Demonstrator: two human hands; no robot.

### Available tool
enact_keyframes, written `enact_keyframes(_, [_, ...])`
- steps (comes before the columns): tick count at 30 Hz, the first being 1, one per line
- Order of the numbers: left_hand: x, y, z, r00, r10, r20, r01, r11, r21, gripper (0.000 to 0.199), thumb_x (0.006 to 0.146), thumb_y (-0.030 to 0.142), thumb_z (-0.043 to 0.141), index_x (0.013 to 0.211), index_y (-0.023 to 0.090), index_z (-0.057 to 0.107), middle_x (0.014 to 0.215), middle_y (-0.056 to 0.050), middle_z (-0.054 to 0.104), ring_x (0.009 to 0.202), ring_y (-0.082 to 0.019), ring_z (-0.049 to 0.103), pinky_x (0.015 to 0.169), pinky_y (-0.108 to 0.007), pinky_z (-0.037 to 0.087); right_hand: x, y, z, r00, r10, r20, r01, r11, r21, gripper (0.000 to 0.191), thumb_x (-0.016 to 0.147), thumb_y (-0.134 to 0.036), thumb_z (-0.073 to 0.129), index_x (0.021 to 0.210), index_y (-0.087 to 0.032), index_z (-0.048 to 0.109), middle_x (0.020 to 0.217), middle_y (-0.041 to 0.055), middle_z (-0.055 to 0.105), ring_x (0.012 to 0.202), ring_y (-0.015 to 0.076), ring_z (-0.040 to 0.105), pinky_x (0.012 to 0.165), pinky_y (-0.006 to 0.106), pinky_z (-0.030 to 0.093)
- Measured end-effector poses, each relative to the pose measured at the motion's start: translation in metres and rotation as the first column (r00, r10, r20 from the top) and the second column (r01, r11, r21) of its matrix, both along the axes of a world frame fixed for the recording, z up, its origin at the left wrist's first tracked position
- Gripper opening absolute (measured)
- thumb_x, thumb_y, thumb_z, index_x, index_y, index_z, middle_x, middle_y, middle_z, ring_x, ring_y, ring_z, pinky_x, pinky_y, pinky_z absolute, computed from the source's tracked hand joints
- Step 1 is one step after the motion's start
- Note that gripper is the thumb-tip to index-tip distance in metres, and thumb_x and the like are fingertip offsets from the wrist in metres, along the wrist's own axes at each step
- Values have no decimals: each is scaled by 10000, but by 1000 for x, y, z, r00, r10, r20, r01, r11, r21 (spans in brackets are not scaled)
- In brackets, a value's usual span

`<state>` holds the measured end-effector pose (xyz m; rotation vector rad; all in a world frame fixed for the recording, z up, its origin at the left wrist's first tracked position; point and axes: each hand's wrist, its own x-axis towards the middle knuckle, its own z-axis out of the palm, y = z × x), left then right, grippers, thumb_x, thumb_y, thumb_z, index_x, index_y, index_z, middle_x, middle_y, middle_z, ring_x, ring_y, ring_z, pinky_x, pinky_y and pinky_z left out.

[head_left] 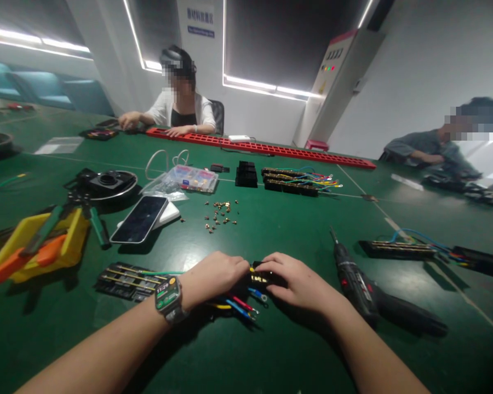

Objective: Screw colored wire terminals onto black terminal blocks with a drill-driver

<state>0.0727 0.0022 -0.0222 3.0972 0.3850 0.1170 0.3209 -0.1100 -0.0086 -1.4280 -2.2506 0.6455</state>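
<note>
A small black terminal block (258, 273) with brass-coloured contacts sits between my two hands, low over the table. My left hand (224, 273) is closed at its left end, the fingertips partly hidden. From the other side my right hand (290, 280) grips it, thumb and fingers bent around the end. Under my left wrist lies a black terminal strip (127, 280) with long brass bars and a green wire. Below my hands, red, blue and yellow wires (240, 309) with ring lugs poke out. Loose brass screws (219, 210) are scattered beyond my hands.
A power drill (363, 295) lies to the right, near a wired strip (398, 249). Leftward are a phone (140, 220), a yellow bin (72, 241) and green-handled pliers (101, 227). Black blocks (246, 174) and wired strips (291, 183) lie farther back. Two people sit across the table.
</note>
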Motion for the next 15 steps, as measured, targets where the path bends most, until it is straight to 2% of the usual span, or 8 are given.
enact_keyframes(9, [1, 0, 3, 1000, 17, 14, -17, 999, -31, 59, 1032, 136, 583, 1010, 172, 624, 854, -30, 719, 673, -189, 692, 566, -285, 444, -7, -2, 3, 997, -19, 71, 20, 1000, -8, 485, 930, -164, 675, 1396, -297, 638, 1303, 83, 672, 1187, 268, 646, 1030, 407, 535])
enact_keyframes(12, [1, 0, 2, 999, 28, 24, -27, 999, -41, 62, 1034, 140, 585, 998, 172, 624, 846, -30, 722, 665, -189, 689, 567, -282, 439, -5, -3, 6, 999, -36, 41, 36, 999, 5, 537, 941, -252, 715, 1459, -276, 574, 1363, 95, 675, 1240, 274, 645, 1076, 420, 522])
enact_keyframes(15, [1, -1, 2, 999, 45, 21, -44, 997, -57, 79, 1031, 146, 592, 966, 177, 624, 835, -25, 723, 661, -186, 692, 558, -284, 424, 18, -15, 17, 982, -186, 14, 186, 982, 44, 523, 1001, -387, 653, 1494, -268, 528, 1463, 104, 645, 1340, 275, 616, 1146, 443, 489])
